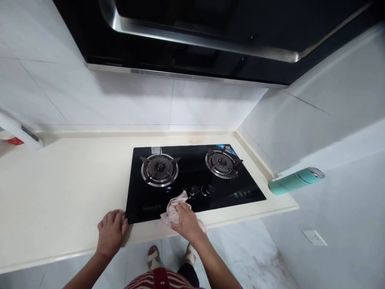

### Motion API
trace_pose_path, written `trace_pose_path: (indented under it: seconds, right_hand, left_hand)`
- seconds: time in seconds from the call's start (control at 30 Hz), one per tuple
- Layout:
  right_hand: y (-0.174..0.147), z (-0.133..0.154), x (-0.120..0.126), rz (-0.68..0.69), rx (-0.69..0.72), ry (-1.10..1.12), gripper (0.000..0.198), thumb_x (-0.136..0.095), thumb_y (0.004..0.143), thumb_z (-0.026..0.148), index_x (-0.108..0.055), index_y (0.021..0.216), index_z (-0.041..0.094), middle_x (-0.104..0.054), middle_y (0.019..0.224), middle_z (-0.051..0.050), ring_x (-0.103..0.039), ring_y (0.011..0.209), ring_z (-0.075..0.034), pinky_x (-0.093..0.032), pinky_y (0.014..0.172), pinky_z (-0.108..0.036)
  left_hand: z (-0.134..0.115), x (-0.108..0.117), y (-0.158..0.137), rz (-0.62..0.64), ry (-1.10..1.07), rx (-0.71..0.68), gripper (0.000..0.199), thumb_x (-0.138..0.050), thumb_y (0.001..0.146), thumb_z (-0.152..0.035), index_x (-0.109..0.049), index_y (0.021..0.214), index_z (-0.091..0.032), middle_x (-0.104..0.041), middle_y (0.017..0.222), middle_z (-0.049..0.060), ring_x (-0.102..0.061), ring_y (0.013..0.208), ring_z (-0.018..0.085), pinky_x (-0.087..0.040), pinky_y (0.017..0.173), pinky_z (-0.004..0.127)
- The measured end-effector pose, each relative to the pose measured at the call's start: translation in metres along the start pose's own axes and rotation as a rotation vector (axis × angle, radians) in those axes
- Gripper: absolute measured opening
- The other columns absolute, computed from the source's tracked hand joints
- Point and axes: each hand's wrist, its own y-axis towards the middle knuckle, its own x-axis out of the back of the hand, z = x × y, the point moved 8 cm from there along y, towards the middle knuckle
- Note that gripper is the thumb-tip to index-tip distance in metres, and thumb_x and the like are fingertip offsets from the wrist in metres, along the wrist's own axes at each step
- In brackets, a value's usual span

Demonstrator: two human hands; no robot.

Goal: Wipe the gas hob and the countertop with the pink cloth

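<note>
Both arms were found bare at the forearm and extended from the near side. The left forearm (pixel 90 267) was angled toward the far right. The left hand (pixel 111 231) was placed palm down, with its back exposed; its fingers were slightly bent and directed far, and its thumb was set along the right side. The right forearm (pixel 215 261) was angled toward the far left. The right hand (pixel 187 221) was observed closed in a grip, its fingers bent and its fingertips partly hidden. The two hands were set apart.
</note>
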Motion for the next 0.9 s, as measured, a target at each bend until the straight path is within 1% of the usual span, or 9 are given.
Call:
trace_pose_path:
  seconds: [0.1, 0.17, 0.3, 0.37, 0.47, 0.57, 0.63, 0.77, 0.9]
  right_hand:
    - [-0.009, 0.007, 0.003, 0.046, -0.02, 0.377, 0.05, -0.059, 0.072, 0.018, -0.056, 0.121, 0.027, -0.066, 0.111, -0.001, -0.063, 0.103, -0.021, -0.05, 0.093, -0.035]
    - [-0.014, -0.004, 0.027, -0.023, -0.021, 0.501, 0.06, -0.054, 0.073, 0.016, -0.053, 0.132, 0.031, -0.065, 0.118, 0.0, -0.062, 0.104, -0.02, -0.05, 0.092, -0.033]
    - [-0.012, -0.046, 0.093, -0.305, -0.136, 0.288, 0.065, -0.055, 0.077, 0.024, -0.05, 0.141, 0.033, -0.057, 0.12, -0.004, -0.059, 0.108, -0.022, -0.049, 0.095, -0.034]
    - [-0.001, -0.061, 0.106, -0.317, -0.222, 0.086, 0.067, -0.059, 0.079, 0.031, -0.047, 0.145, 0.032, -0.055, 0.12, -0.006, -0.058, 0.109, -0.024, -0.048, 0.094, -0.035]
    - [0.019, -0.07, 0.092, -0.143, -0.279, -0.14, 0.077, -0.065, 0.08, 0.036, -0.038, 0.151, 0.028, -0.051, 0.129, -0.011, -0.056, 0.117, -0.028, -0.046, 0.094, -0.036]
    - [0.024, -0.069, 0.069, -0.042, -0.299, -0.21, 0.083, -0.065, 0.082, 0.041, -0.026, 0.155, 0.03, -0.05, 0.133, -0.012, -0.056, 0.117, -0.028, -0.045, 0.092, -0.035]
    - [0.018, -0.065, 0.058, -0.044, -0.29, -0.247, 0.083, -0.065, 0.082, 0.043, -0.026, 0.155, 0.033, -0.051, 0.132, -0.012, -0.055, 0.117, -0.028, -0.045, 0.091, -0.036]
    - [-0.006, -0.063, 0.038, -0.076, -0.258, -0.281, 0.071, -0.068, 0.079, 0.04, -0.043, 0.145, 0.033, -0.053, 0.129, -0.012, -0.052, 0.119, -0.032, -0.046, 0.093, -0.04]
    - [-0.031, -0.065, 0.031, -0.211, -0.175, -0.122, 0.059, -0.065, 0.079, 0.036, -0.05, 0.136, 0.029, -0.052, 0.129, -0.01, -0.048, 0.126, -0.03, -0.043, 0.104, -0.041]
  left_hand:
    - [0.001, -0.001, 0.0, -0.005, 0.012, -0.002, 0.031, -0.043, 0.097, -0.036, -0.063, 0.113, -0.02, -0.06, 0.12, 0.013, -0.052, 0.11, 0.029, -0.041, 0.088, 0.044]
    - [0.001, -0.001, 0.0, -0.006, 0.014, -0.002, 0.031, -0.043, 0.097, -0.036, -0.063, 0.113, -0.02, -0.06, 0.12, 0.013, -0.052, 0.11, 0.029, -0.04, 0.088, 0.043]
    - [-0.001, 0.001, 0.001, -0.002, 0.01, 0.008, 0.031, -0.043, 0.097, -0.036, -0.063, 0.113, -0.02, -0.061, 0.12, 0.013, -0.052, 0.111, 0.029, -0.04, 0.089, 0.044]
    - [-0.001, 0.002, 0.001, 0.0, 0.001, 0.014, 0.03, -0.043, 0.096, -0.036, -0.063, 0.113, -0.02, -0.061, 0.119, 0.013, -0.052, 0.111, 0.03, -0.04, 0.089, 0.045]
    - [-0.001, 0.003, 0.001, 0.0, -0.015, 0.02, 0.03, -0.044, 0.096, -0.036, -0.064, 0.112, -0.02, -0.061, 0.119, 0.013, -0.052, 0.11, 0.029, -0.041, 0.089, 0.045]
    - [-0.001, 0.003, 0.0, -0.002, -0.021, 0.018, 0.031, -0.044, 0.096, -0.036, -0.064, 0.112, -0.02, -0.061, 0.119, 0.013, -0.053, 0.109, 0.03, -0.041, 0.089, 0.045]
    - [0.0, 0.003, 0.0, -0.004, -0.017, 0.018, 0.031, -0.044, 0.096, -0.037, -0.065, 0.111, -0.019, -0.061, 0.119, 0.014, -0.053, 0.109, 0.03, -0.041, 0.088, 0.046]
    - [0.0, 0.001, 0.0, -0.001, -0.018, 0.018, 0.031, -0.043, 0.096, -0.036, -0.064, 0.112, -0.02, -0.061, 0.119, 0.013, -0.052, 0.109, 0.03, -0.04, 0.089, 0.045]
    - [0.001, 0.001, 0.0, -0.008, -0.032, 0.019, 0.031, -0.044, 0.096, -0.036, -0.064, 0.112, -0.02, -0.061, 0.119, 0.013, -0.052, 0.11, 0.029, -0.04, 0.089, 0.044]
